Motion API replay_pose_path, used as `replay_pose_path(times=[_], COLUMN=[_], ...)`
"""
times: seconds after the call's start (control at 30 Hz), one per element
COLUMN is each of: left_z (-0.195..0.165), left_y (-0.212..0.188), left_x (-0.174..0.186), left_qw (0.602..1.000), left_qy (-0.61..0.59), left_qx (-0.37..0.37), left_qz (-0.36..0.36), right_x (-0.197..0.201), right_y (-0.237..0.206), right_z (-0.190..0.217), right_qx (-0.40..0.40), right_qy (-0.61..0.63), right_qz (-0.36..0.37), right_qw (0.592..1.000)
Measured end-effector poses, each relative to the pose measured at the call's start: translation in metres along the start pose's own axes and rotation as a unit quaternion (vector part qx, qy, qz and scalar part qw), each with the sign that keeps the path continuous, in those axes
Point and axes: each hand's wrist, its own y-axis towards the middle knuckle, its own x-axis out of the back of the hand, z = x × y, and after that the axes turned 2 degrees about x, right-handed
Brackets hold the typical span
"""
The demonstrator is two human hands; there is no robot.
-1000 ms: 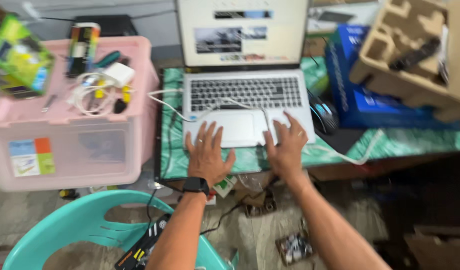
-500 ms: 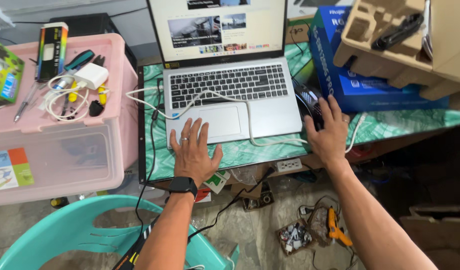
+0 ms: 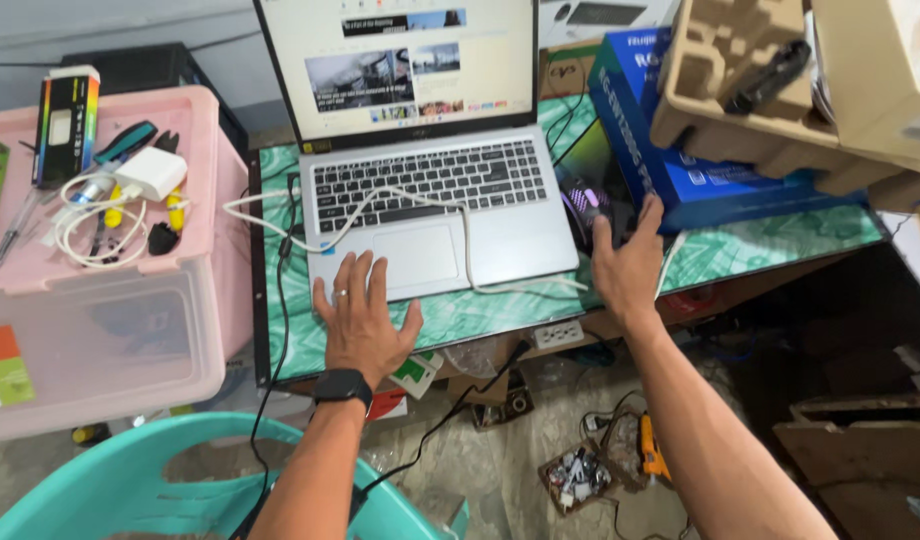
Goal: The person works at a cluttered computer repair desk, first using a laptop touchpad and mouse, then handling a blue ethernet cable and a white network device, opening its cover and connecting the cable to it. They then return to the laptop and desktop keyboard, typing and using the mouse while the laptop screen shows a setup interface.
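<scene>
- Left hand [image 3: 363, 318]: flat, fingers spread, palm down on the front left corner of the laptop [image 3: 435, 215] and the green-patterned surface [image 3: 780, 240]. Grips nothing. It looks like a brace to steady the machine. Black watch [image 3: 342, 385] on the wrist.
- Right hand [image 3: 628, 262]: open, fingers up, holding nothing, just right of the laptop's front corner. Nearest thing is the black mouse [image 3: 583, 205] with lit side strips. I cannot tell whether the fingertips touch it.
- Laptop sits mid-surface, lid open, screen showing a page with photos. It is pushed close to the front edge, so the palm rest is within easy reach.
- White cable [image 3: 420, 200] is draped across the keyboard and trackpad, then trails off the front. It lies loose there, not routed.
- Blue box [image 3: 680, 150], rectangular with pale print, lies flat at the right as a base. A brown moulded pulp tray [image 3: 725, 100] is stacked on it with a dark item in a recess.
- Pink bin [image 3: 110, 330] at left serves as a side shelf. Its lid carries a white charger [image 3: 152, 172] with coiled lead, pliers and a tall box [image 3: 67, 122] with a rainbow stripe.
- A square orange-and-green label [image 3: 2, 365] is on the bin's front wall, low left.
- White power strip [image 3: 558, 334] hangs under the surface's front edge.
</scene>
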Motion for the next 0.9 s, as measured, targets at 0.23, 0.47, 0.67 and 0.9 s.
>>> replay_pose_path(times=[0.23, 0.47, 0.67, 0.9], left_z=[-0.001, 0.001, -0.001, 0.003], left_y=[0.002, 0.005, 0.004, 0.005], left_x=[0.000, 0.003, 0.004, 0.004], left_qw=[1.000, 1.000, 1.000, 0.998], left_qy=[0.009, 0.020, 0.011, -0.029], left_qx=[-0.014, -0.018, -0.017, 0.050], left_qz=[0.000, 0.008, 0.006, -0.020], right_x=[0.009, -0.008, -0.016, -0.019], right_y=[0.003, 0.006, 0.004, 0.007], right_z=[0.003, -0.015, -0.025, -0.028], right_qx=[0.044, 0.112, 0.090, 0.082], right_qy=[-0.086, -0.074, -0.078, -0.091], right_qz=[0.054, 0.105, 0.089, 0.090], right_qw=[0.994, 0.985, 0.989, 0.988])
